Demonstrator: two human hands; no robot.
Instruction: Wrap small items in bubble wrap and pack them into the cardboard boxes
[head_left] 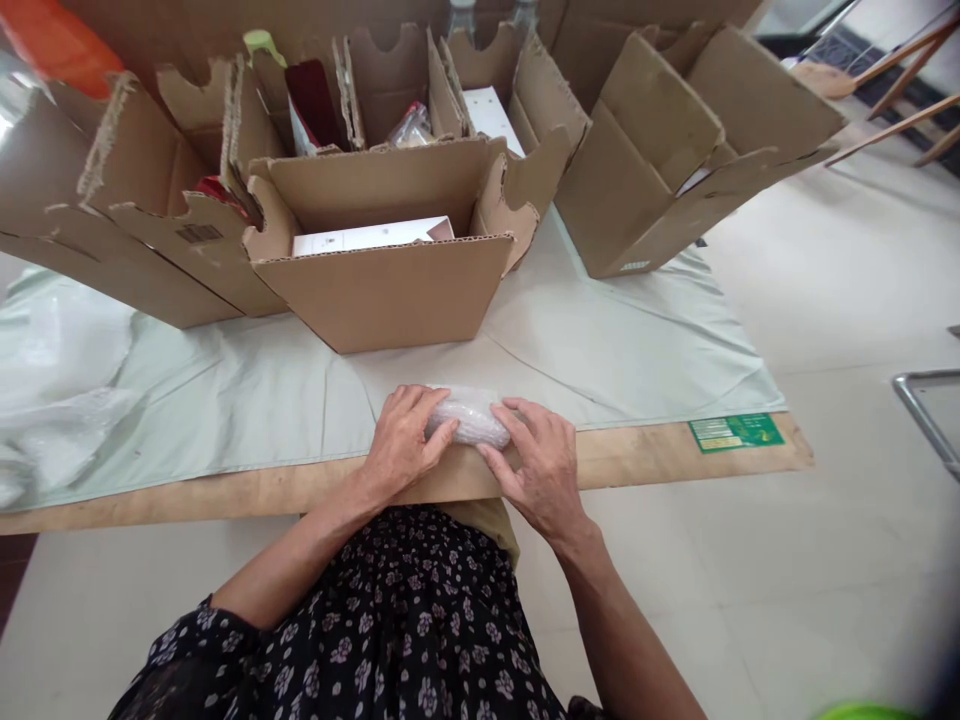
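Observation:
A small parcel wrapped in bubble wrap (471, 415) lies at the near edge of the wooden table (660, 455), on a pale green sheet (600, 350). My left hand (401, 440) grips its left end, with the fingers curled over the top. My right hand (536, 465) presses on its right end, fingers closed around it. Both forearms reach forward from the flowered dark dress at the bottom of the view.
An open cardboard box (390, 285) holding a white flat carton (367, 238) stands just beyond the parcel. More open boxes (660, 170) with assorted items crowd the back. Crumpled clear plastic (52, 420) lies at the left. A green label (735, 432) sits at the table's right end.

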